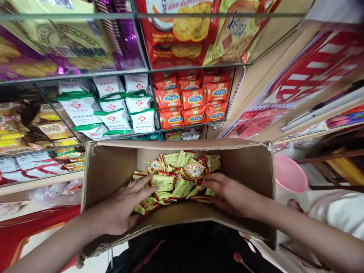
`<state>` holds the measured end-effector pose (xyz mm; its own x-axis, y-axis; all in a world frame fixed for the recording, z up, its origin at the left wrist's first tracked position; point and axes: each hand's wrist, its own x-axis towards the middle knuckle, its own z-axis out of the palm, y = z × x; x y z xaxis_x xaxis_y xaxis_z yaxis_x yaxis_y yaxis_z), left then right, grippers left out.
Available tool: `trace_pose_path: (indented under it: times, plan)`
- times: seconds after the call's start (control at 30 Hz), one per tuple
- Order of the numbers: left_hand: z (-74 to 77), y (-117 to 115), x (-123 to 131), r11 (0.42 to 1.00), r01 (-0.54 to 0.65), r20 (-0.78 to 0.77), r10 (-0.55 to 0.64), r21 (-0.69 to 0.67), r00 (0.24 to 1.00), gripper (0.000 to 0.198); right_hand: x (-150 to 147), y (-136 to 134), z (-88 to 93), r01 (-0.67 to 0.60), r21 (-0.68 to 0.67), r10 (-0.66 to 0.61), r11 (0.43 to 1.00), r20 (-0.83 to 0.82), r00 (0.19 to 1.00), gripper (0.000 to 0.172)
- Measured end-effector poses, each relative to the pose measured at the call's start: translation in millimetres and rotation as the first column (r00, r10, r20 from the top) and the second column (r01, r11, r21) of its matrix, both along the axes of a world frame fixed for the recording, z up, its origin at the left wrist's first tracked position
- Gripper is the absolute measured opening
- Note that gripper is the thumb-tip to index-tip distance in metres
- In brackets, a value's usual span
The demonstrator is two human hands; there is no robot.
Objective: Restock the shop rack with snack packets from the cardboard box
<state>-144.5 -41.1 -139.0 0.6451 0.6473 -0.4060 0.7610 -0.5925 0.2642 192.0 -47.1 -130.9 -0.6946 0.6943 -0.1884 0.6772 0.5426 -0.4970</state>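
An open cardboard box (108,178) holds a pile of small yellow-and-red snack packets (182,187). My left hand (122,208) reaches in over the box's near left side, fingers stretched apart against the left edge of the pile. From the right comes my right hand (231,193), its fingers extended onto the packets at the right edge of the pile; its lower fingers are partly hidden. Neither hand visibly grips a packet. One packet with a picture side up (194,168) lies on top, near the back.
Behind the box, glass shelves hold white-and-green bags (112,115), red packets (193,98) and large biscuit bags (179,34). A pink basin (291,172) stands at the right, near another person's light clothing (341,212). A red item (36,231) lies at lower left.
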Motion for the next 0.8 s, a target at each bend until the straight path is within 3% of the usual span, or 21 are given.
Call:
trace_pose_path:
  times: [0.07, 0.13, 0.23, 0.33, 0.43, 0.53, 0.67, 0.8]
  plan:
    - [-14.6, -1, 4, 0.994, -0.071, -0.094, 0.063, -0.079, 0.994, 0.087, -18, -1, -25.6, -0.022, -0.098, 0.035, 0.995, 0.132, 0.991, 0.046]
    - [-20.0, 3, 14, 0.997, -0.076, -0.104, 0.075, -0.001, 0.992, 0.081, -36, 3, -40.3, -0.019, -0.136, 0.045, 0.991, 0.188, 0.981, 0.057]
    - [-20.1, 13, 32, 0.994, -0.010, -0.066, 0.017, 0.108, 0.998, 0.053, -56, 11, -51.2, 0.004, -0.114, 0.019, 0.993, 0.200, 0.980, 0.070]
    - [-19.7, 23, 40, 0.989, -0.020, -0.081, 0.033, 0.146, 0.996, 0.027, -60, 19, -56.8, -0.002, -0.074, 0.019, 0.997, 0.231, 0.973, 0.067]
    - [-20.4, 29, 39, 0.977, -0.097, -0.120, 0.122, 0.192, 0.985, 0.021, -52, 30, -56.9, 0.024, -0.061, -0.006, 0.998, 0.274, 0.962, 0.054]
    - [-18.3, 31, 36, 0.949, -0.184, -0.150, 0.227, 0.255, 0.962, 0.023, -41, 46, -51.8, 0.133, -0.002, -0.125, 0.991, 0.321, 0.939, 0.048]
    - [-13.2, 31, 34, 0.918, -0.256, -0.157, 0.313, 0.304, 0.937, 0.030, -33, 64, -41.3, 0.270, 0.064, -0.275, 0.961, 0.333, 0.902, 0.058]
    - [-13.1, 30, 31, 0.911, -0.302, -0.143, 0.352, 0.282, 0.925, 0.031, -33, 74, -28.4, 0.329, 0.117, -0.348, 0.937, 0.275, 0.896, 0.059]
